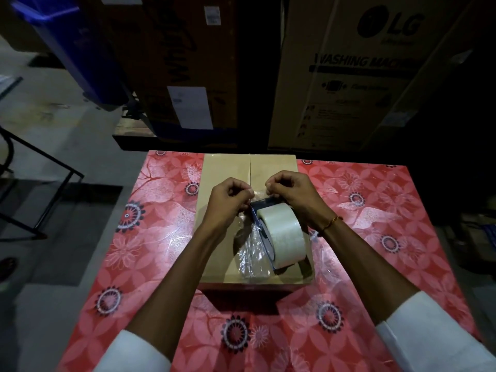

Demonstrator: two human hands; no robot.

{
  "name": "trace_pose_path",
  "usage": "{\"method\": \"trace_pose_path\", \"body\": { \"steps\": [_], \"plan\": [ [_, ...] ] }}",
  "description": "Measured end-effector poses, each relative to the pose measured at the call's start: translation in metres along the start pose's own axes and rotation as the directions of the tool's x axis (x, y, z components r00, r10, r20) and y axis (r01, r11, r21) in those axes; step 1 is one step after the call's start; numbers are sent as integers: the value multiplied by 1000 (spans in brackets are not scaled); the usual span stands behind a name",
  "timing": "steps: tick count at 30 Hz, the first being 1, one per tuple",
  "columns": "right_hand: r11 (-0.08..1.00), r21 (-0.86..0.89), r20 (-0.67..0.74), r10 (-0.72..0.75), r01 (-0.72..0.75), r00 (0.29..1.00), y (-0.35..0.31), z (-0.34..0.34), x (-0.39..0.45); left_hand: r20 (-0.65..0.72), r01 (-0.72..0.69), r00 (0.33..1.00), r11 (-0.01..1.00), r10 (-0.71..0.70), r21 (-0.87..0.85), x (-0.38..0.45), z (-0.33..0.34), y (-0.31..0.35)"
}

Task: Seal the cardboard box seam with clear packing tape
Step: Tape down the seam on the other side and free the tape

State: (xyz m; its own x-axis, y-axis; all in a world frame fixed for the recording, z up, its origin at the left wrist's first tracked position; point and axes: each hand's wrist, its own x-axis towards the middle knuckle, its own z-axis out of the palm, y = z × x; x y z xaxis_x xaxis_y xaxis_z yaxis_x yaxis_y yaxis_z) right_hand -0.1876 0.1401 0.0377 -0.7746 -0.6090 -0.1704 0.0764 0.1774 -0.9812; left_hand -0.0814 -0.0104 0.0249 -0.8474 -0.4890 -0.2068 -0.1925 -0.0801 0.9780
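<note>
A closed cardboard box (225, 167) lies on the table, its centre seam (250, 167) running away from me. On the near half of its top stands a roll of clear packing tape (281, 234), partly in crinkled clear plastic wrap (251, 253). Both hands hover over the roll's far side. My left hand (230, 200) and my right hand (290, 194) each pinch an end of the clear plastic wrap between thumb and fingers, stretched between them. A thin gold bracelet (331, 221) sits on my right wrist.
The table carries a red floral cloth (161, 237). Large cartons stand behind it, one printed LG washing machine (349, 76), another with white labels (188, 76). A blue bin (75, 49) and a black metal frame (40, 183) are at the left on the grey floor.
</note>
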Motion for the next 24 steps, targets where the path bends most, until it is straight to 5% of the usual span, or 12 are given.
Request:
{"method": "trace_pose_path", "body": {
  "steps": [24],
  "plan": [
    [995,71,35,-78,75,996,-1,2,-4,298,153,946,986,-127,-66,16,-28,14]
  ]
}}
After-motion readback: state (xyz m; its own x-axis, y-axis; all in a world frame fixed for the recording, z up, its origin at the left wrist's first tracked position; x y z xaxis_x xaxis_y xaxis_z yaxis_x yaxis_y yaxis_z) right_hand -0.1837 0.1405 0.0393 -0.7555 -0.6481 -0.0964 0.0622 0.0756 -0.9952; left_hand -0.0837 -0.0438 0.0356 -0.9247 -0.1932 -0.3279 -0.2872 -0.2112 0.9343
